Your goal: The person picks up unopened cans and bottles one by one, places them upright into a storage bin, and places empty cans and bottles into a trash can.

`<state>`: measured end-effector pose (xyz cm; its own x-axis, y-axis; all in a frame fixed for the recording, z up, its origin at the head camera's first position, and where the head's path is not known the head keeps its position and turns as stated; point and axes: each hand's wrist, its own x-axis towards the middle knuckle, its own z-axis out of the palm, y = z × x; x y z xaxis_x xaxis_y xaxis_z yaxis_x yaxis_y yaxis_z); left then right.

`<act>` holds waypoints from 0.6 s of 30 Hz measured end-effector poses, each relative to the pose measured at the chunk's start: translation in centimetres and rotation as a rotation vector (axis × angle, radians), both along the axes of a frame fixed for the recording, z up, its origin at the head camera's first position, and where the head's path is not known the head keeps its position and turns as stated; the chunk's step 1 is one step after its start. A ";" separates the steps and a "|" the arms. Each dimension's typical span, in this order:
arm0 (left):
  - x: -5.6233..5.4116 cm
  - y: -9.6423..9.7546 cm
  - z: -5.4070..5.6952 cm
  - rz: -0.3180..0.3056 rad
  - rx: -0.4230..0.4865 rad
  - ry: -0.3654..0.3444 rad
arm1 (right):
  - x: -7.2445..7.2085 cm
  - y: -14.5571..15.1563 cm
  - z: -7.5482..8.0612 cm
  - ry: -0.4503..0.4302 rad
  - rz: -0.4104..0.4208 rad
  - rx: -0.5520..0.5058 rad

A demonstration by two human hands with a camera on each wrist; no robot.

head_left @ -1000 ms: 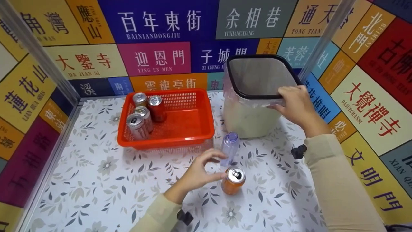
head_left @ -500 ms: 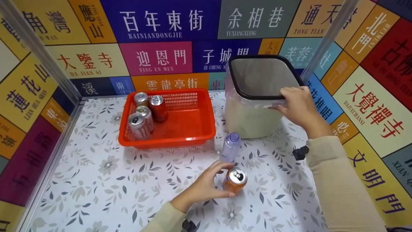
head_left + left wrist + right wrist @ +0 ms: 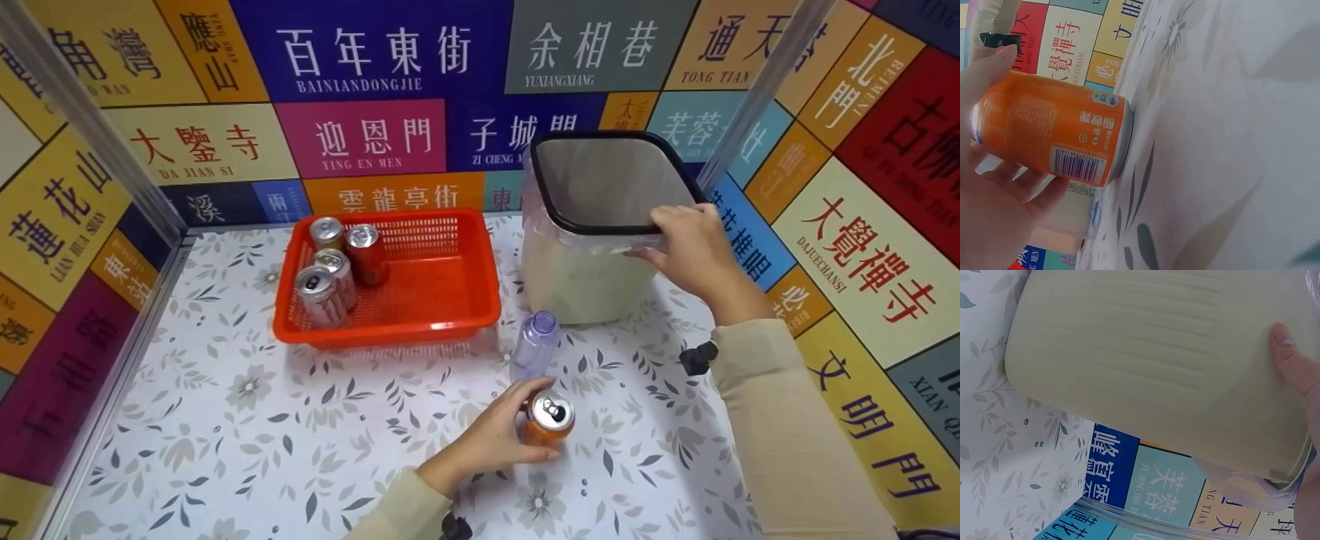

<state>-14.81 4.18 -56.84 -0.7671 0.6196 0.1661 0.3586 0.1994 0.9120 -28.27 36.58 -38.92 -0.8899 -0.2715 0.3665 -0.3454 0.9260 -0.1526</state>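
An orange drink can (image 3: 549, 420), opened at its top, stands upright on the floral tablecloth. My left hand (image 3: 499, 435) is curled round it, the thumb on the near side and the fingers on the far side; the left wrist view shows the can's printed side (image 3: 1055, 124) between them. Just behind the can stands a clear purple bottle (image 3: 535, 345) without a cap. At the right, my right hand (image 3: 694, 244) grips the black rim of a pale, bag-lined trash bin (image 3: 592, 277). Its thumb presses the bin's outer wall (image 3: 1145, 354) in the right wrist view.
A red plastic basket (image 3: 420, 328) stands at the back left with several drink cans (image 3: 324, 296) in its left part. Panels with printed place names (image 3: 375, 49) enclose the table at the back and sides.
My left hand has moved right and toward me from beside the bottle, and its fingers have closed round the orange can. My right hand stays on the bin's rim.
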 end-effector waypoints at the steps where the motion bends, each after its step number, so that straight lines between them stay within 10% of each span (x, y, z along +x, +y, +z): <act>1: 0.0 0.1 0.0 0.004 0.001 -0.014 | 0.0 -0.1 0.0 -0.001 0.001 0.001; 18: -0.1 2.8 -2.6 0.004 0.124 -0.148 | -0.1 -0.2 0.0 0.015 -0.009 0.023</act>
<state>-14.89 6.98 -59.48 -0.7914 0.5980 0.1263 0.2179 0.0830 0.9724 -28.37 36.40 -38.90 -0.8866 -0.2721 0.3739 -0.3394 0.9321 -0.1263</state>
